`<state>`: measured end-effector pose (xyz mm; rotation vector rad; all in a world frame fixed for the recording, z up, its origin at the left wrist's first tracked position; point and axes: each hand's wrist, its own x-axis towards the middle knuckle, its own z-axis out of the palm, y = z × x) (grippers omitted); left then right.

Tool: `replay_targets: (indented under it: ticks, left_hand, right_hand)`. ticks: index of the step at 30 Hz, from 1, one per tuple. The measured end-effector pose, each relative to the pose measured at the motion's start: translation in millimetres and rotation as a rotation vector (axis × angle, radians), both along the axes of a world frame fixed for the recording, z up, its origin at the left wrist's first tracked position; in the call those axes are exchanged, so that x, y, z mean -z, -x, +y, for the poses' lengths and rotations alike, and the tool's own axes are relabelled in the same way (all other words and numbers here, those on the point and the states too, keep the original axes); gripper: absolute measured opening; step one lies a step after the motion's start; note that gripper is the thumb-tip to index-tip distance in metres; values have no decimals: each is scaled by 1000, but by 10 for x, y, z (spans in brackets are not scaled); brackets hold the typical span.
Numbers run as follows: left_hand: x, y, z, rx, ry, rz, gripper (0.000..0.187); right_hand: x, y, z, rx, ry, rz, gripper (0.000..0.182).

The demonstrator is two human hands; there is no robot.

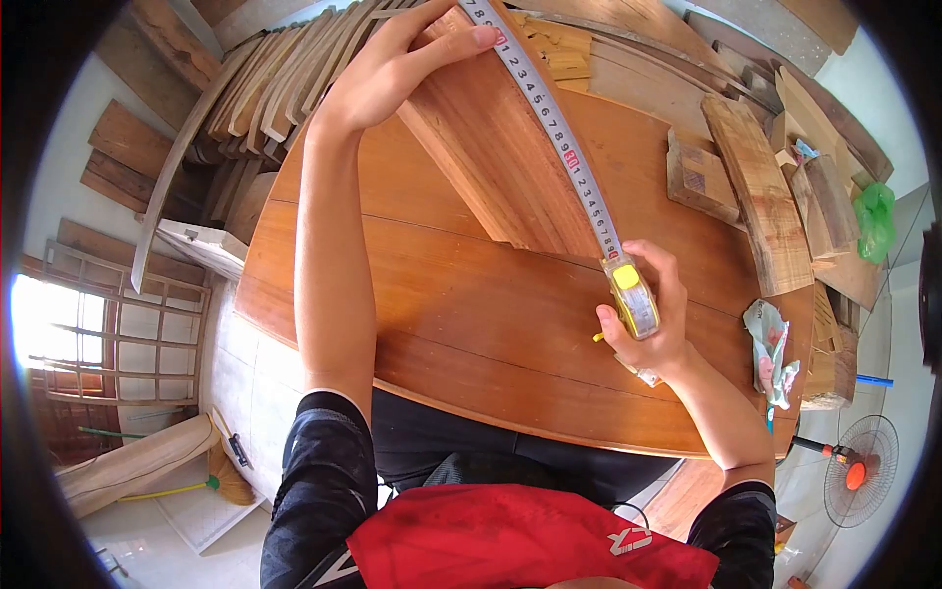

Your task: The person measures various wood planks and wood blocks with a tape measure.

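Observation:
A long reddish-brown wooden board [491, 147] lies over the table, its near end at mid-table and its far part running up to the top edge of the view. Along its right edge stretches a white tape measure blade [554, 123]. My left hand [407, 64] is at the far part of the board, thumb pressing on the blade and fingers round the board's left side. The yellow and clear tape case [630, 294] is in my right hand [653, 314], just off the board's near end, with thumb and fingers on either side of it.
The round-edged wooden table [471, 363] lies before me. On its right are a wood block [702, 177], a thick plank [760, 196] and a crumpled wrapper [770, 348]. Curved wooden pieces [285, 83] stack at the back left. A fan [859, 471] and green bag [873, 221] are at right.

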<state>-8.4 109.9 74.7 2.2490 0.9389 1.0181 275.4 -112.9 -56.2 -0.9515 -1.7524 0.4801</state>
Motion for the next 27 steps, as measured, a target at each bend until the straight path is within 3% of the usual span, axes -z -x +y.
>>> replay_targets:
  ticks: [14,17,23,26,27]
  left_hand:
    - [35,-13,11,35,33,-66,58]
    - [59,118,134,9,5,27,72]
    - [62,72,100,161,-37,-48,109]
    - [14,-87,-4,137,-90,-74,108]
    - [-26,-150,9,208,-197,-108,90]
  right_hand:
    - [-13,-15,-24,-4,35,-15,67]
    - [1,-28,-14,-21,17,-27,67]
    - [26,-82,14,-27,-65,-11,68]
    - [-25,-186,16,6,13,135,67]
    - [-122,-195,36,22,5,179,66]
